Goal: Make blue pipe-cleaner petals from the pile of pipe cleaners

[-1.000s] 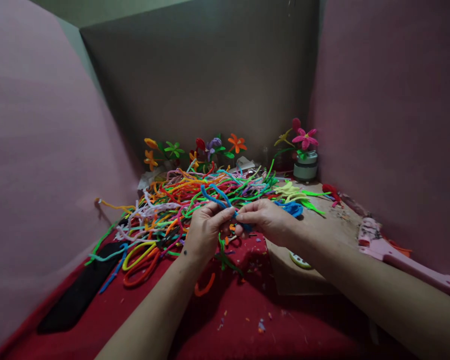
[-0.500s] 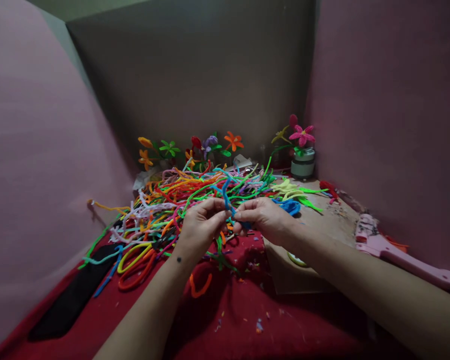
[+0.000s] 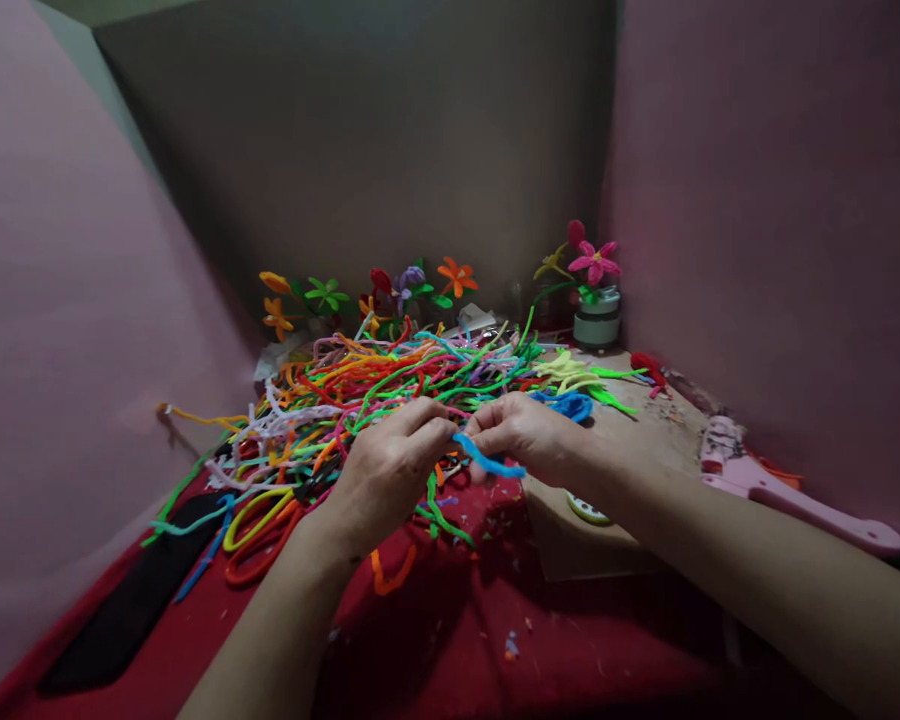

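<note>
Between my two hands is a blue pipe cleaner (image 3: 493, 465), one stretch of it slanting down to the right below the fingers. My left hand (image 3: 401, 455) is closed, pinching it near its left part, the back of the hand turned toward me. My right hand (image 3: 521, 435) is closed too, with thumb and fingertips gripping by the same spot; part of the pipe cleaner is hidden behind the fingers. Just beyond the hands lies a large tangled heap of pipe cleaners (image 3: 390, 375) in many colours.
Pipe cleaner flowers (image 3: 457, 277) line the back wall. A pink flower (image 3: 594, 262) rises from a pale green jar (image 3: 597, 322). At right lie cardboard (image 3: 645, 440) and a pink glue gun (image 3: 802, 505). A black strip (image 3: 120, 620) rests on the red cloth (image 3: 435, 650).
The blue pipe cleaner, which stood up above my fingers, now hangs down to the right. My left hand has rolled over so its back shows. The view has shifted slightly.
</note>
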{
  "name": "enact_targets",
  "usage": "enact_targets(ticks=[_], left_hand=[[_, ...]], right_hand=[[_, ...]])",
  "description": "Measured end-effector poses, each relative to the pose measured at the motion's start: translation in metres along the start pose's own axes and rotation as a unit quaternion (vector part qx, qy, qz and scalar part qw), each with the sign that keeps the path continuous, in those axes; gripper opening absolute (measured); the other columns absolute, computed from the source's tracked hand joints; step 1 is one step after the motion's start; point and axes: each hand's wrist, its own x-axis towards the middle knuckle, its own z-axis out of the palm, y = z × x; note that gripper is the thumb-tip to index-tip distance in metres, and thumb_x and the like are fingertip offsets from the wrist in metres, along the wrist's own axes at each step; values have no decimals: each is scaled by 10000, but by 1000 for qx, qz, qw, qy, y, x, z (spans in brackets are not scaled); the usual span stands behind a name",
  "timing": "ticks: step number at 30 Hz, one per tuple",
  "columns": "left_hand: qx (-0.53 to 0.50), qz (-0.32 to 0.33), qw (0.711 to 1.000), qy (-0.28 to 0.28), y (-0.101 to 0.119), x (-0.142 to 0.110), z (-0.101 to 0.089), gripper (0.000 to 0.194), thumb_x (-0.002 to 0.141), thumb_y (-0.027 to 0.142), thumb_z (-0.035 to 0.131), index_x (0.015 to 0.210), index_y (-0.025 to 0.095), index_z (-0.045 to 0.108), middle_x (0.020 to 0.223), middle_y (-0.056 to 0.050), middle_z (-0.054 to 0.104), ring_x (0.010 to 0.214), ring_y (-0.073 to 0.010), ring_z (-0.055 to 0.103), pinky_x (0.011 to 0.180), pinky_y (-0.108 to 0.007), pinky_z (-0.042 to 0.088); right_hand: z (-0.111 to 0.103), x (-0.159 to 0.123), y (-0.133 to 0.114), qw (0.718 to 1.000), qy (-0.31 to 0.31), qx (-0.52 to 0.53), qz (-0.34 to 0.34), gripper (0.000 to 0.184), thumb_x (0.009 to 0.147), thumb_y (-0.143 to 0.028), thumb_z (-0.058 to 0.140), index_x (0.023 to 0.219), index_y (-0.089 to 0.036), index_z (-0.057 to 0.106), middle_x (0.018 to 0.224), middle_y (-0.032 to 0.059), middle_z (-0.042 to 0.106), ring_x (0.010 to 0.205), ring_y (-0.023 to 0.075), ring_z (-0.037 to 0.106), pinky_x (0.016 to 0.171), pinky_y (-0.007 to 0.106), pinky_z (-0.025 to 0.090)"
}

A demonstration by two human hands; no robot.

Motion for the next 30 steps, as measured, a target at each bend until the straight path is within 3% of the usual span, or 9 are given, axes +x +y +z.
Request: enact_targets(ticks=[5,8,12,14,15,17,23,26,30], left_hand=[[-213,-200,955,-46,7,5,-1,214,797,243,515,601,158,498,576,25,433,529,-82,364,492,-206,279],[-479,-354,801,-68,8,7,1,191,753,281,568,631,144,516,539,37,411,453,-55,331,421,-182,245],[-719,-432,536,-100,8,6,9,172,723,246,596,651,137,484,508,66,363,357,-8,228,358,-153,191],[-753,-435,482,-104,9,5,12,182,728,228,594,636,132,470,502,72,360,339,8,196,346,-143,183],[-752,-433,487,-95,11,5,12,191,727,230,599,628,131,470,496,70,368,335,9,203,342,-141,186],[-718,-423,550,-58,13,6,12,209,727,259,618,627,131,487,482,60,395,337,-3,258,339,-142,204],[-478,-298,813,150,18,9,2,150,679,247,695,790,175,626,685,12,560,597,-86,518,557,-197,430],[-381,-175,893,163,17,8,-1,99,702,211,674,797,189,662,815,-29,560,782,-141,543,693,-251,448],[-307,-128,931,149,17,6,-3,31,752,208,622,744,189,645,814,-38,526,785,-148,523,695,-270,432]], right_hand=[[11,-7,2,977,70,-184,-77,144,694,-144,534,553,-132,559,492,14,571,461,99,504,493,228,385],[16,-13,6,899,155,-354,-206,139,734,-124,494,622,-140,575,559,21,590,513,105,509,513,226,365],[17,-18,12,701,202,-538,-422,214,799,-140,423,625,-140,546,559,47,556,557,137,476,569,280,360],[14,-18,14,625,201,-583,-480,254,820,-143,397,604,-148,529,531,44,525,553,147,449,582,306,356],[12,-18,14,614,199,-584,-491,257,825,-141,395,605,-149,529,525,40,517,549,146,441,579,308,355],[10,-17,13,653,198,-545,-488,226,819,-129,415,633,-143,543,546,37,529,557,138,452,568,295,365],[13,-19,1,931,126,-190,-283,110,804,-214,525,732,-150,577,600,1,587,557,100,544,550,243,438],[15,-21,-3,973,82,-80,-201,140,774,-271,576,702,-151,573,561,-8,579,531,102,548,557,258,454],[14,-21,-3,980,52,-54,-183,126,756,-262,591,693,-154,571,551,-11,575,515,102,537,565,269,454]])
